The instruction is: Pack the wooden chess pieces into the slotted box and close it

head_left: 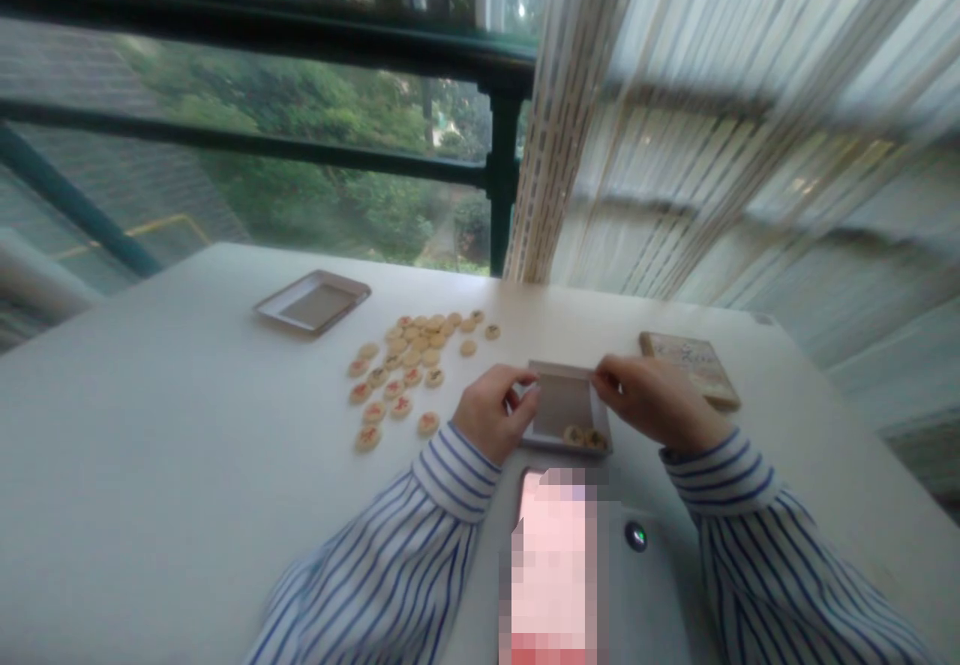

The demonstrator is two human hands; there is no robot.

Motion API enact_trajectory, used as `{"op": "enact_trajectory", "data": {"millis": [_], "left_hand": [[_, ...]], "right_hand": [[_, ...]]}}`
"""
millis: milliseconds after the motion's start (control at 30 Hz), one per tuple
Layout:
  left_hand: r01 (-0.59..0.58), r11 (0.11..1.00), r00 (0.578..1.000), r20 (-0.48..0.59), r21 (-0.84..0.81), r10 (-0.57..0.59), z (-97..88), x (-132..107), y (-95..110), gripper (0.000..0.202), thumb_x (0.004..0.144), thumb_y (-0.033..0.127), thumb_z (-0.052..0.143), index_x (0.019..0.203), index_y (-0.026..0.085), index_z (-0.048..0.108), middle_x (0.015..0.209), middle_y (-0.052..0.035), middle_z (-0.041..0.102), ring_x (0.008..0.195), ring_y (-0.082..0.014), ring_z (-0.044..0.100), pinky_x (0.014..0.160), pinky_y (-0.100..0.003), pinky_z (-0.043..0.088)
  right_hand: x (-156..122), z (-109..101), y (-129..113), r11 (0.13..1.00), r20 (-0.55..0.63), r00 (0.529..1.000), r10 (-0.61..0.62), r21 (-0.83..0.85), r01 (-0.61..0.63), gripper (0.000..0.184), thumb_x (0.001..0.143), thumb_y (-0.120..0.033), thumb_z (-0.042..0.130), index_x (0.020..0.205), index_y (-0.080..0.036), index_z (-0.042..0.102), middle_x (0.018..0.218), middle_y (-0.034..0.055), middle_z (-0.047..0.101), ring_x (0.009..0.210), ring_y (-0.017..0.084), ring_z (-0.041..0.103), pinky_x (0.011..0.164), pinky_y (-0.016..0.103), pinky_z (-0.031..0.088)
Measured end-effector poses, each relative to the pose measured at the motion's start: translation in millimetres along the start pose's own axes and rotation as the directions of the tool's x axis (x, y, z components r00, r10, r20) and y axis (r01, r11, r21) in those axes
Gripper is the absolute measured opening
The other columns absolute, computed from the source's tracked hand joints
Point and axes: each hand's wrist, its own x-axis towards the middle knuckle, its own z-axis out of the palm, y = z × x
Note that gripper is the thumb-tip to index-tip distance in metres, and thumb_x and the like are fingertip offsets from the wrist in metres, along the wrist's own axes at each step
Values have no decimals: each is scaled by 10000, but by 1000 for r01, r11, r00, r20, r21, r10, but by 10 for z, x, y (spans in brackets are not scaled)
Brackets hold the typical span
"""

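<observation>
A shallow grey box tray lies on the white table in front of me, with two round wooden game pieces at its near edge. My left hand grips the tray's left rim, fingers curled. My right hand pinches its far right corner. Both sleeves are white with blue stripes. A heap of several round wooden pieces with red or dark marks lies on the table left of the tray.
A second shallow tray, maybe a lid, sits at the far left of the table. A folded wooden board lies to the right. A phone and small dark device are near me. Window railing and curtain stand behind.
</observation>
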Motion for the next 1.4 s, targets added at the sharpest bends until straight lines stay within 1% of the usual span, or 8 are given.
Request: {"op": "enact_trajectory", "data": {"millis": [167, 367, 433, 533, 700, 900, 1133, 1400], "left_hand": [[48, 998, 998, -44, 28, -46, -291, 110, -53, 185, 740, 288, 582, 861, 164, 644, 742, -27, 659, 536, -91, 562, 520, -206, 464], [127, 989, 981, -157, 73, -114, -716, 316, -365, 277, 740, 387, 574, 888, 165, 651, 746, -30, 676, 565, -119, 585, 522, -224, 475], [172, 981, 967, -203, 89, -152, -824, 348, -448, 289, 743, 401, 571, 888, 163, 649, 739, -29, 677, 584, -125, 596, 525, -221, 476], [198, 973, 964, -205, 115, -172, -926, 340, -555, 290, 746, 406, 569, 891, 166, 645, 749, -28, 679, 596, -127, 604, 532, -218, 480], [133, 959, 977, -193, 249, -85, -949, 259, -753, 242, 768, 354, 540, 888, 166, 633, 866, -54, 674, 631, -132, 608, 627, -257, 510], [18, 904, 987, -152, 427, 52, -918, 210, -875, 235, 752, 297, 534, 928, 165, 618, 956, -96, 670, 917, -222, 610, 842, -358, 479], [-13, 864, 992, -105, 503, 76, -860, 168, -872, 226, 753, 248, 522, 948, 166, 602, 957, -81, 666, 929, -231, 605, 851, -369, 471], [-5, 866, 998, -58, 500, 39, -819, 137, -869, 229, 757, 241, 535, 971, 173, 579, 970, -89, 655, 935, -234, 599, 844, -372, 468]], "right_hand": [[3, -14, -20, 993, -26, 998, -54, 103, 56, 192, 856, -289, 423, 819, -207, 593, 746, 16, 635, 678, 141, 558, 619, 249, 340], [19, -21, -60, 972, -81, 991, -103, 201, 117, 156, 840, -252, 451, 867, -191, 592, 789, 29, 624, 745, 148, 558, 689, 253, 390], [43, -33, -91, 973, -99, 989, -110, 194, 128, 151, 839, -241, 454, 857, -185, 592, 789, 34, 620, 753, 152, 555, 705, 258, 396], [112, -77, -158, 973, -86, 986, -143, 169, 156, 152, 841, -233, 453, 862, -179, 593, 797, 39, 620, 758, 153, 553, 717, 262, 400], [318, -168, -309, 965, -37, 975, -219, 137, 222, 163, 843, -239, 468, 937, -179, 588, 864, 44, 629, 789, 150, 558, 726, 259, 401], [709, -108, -590, 946, 29, 954, -298, 140, 291, 205, 812, -225, 506, 993, -180, 592, 929, 56, 638, 819, 155, 568, 748, 266, 399], [1143, 105, -868, 941, 87, 941, -327, 125, 316, 264, 803, -255, 528, 1055, -199, 581, 1023, 64, 637, 907, 173, 581, 778, 265, 407], [1334, 279, -1055, 936, 116, 930, -350, 88, 341, 255, 826, -305, 495, 1050, -209, 573, 1023, 69, 637, 936, 187, 580, 777, 262, 401]]}}
